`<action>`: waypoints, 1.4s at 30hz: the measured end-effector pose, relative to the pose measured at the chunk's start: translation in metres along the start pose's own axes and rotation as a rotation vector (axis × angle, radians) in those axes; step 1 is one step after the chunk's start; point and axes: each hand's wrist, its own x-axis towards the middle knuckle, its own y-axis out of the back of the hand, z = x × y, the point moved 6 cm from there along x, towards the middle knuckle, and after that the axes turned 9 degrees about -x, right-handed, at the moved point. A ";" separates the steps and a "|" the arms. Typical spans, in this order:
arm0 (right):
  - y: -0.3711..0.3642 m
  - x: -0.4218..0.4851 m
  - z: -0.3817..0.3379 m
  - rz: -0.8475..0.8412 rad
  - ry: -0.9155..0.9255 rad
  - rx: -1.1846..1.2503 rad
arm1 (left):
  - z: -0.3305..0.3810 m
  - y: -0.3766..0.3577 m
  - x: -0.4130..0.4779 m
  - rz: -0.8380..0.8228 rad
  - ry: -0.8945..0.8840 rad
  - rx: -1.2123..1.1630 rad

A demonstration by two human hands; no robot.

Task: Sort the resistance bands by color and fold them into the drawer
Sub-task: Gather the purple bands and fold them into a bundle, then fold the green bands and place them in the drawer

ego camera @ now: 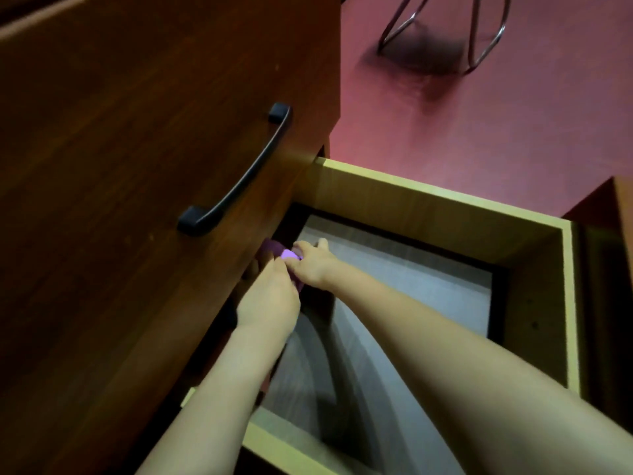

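Both hands (270,296) pinch purple band (274,250) at drawer (445,207) back-left corner.

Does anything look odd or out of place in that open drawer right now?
Nothing stands out. Both hands, left and right, hold a purple band at the drawer's back left corner; no other bands show.

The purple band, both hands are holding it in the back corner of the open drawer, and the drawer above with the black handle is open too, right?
Not quite. In the head view the upper drawer with the black handle is shut. The rest holds: the left hand and right hand hold the purple band in the open drawer's back corner.
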 end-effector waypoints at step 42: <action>-0.013 -0.435 0.496 0.402 -0.643 0.835 | 0.390 -0.199 -0.299 -0.720 -0.293 -0.634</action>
